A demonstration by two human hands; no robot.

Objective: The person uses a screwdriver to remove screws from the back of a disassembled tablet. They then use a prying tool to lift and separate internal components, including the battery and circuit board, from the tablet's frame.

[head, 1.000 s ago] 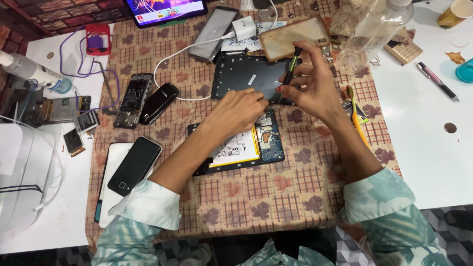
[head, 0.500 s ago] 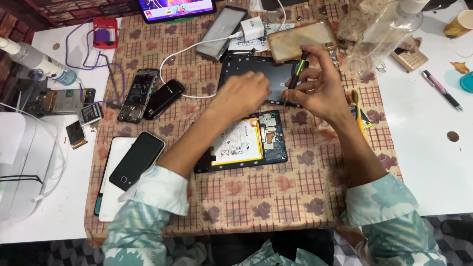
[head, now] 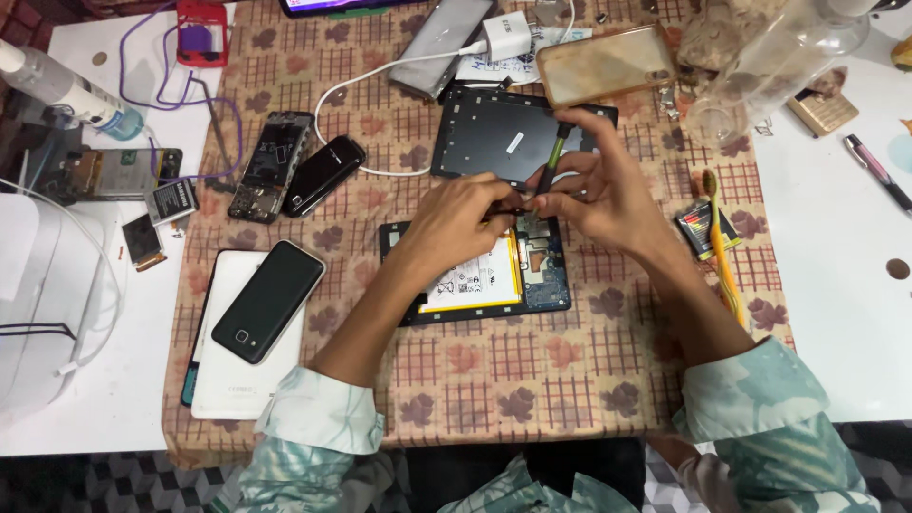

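Observation:
An opened tablet (head: 546,280) with a white battery (head: 470,280) and blue circuit board lies on the patterned cloth. Its dark back cover (head: 489,133) rests just beyond it. My right hand (head: 598,195) grips a black and green screwdriver (head: 551,157), tip pointing down at the tablet's upper edge. My left hand (head: 465,218) pinches at that same spot, fingertips meeting the screwdriver tip. Whether it holds a small part is hidden by the fingers.
A black phone (head: 269,302) lies on a white tablet (head: 223,385) at left. Two more phones (head: 294,176), a charger (head: 503,38) with cable, a tan-cased phone (head: 605,65), a clear bottle (head: 779,62), a toothbrush (head: 724,256) and a pen (head: 876,171) surround the work area.
Both hands came down from over the dark back cover toward me, and they now meet at the upper edge of the opened tablet. The camera has also tilted a little.

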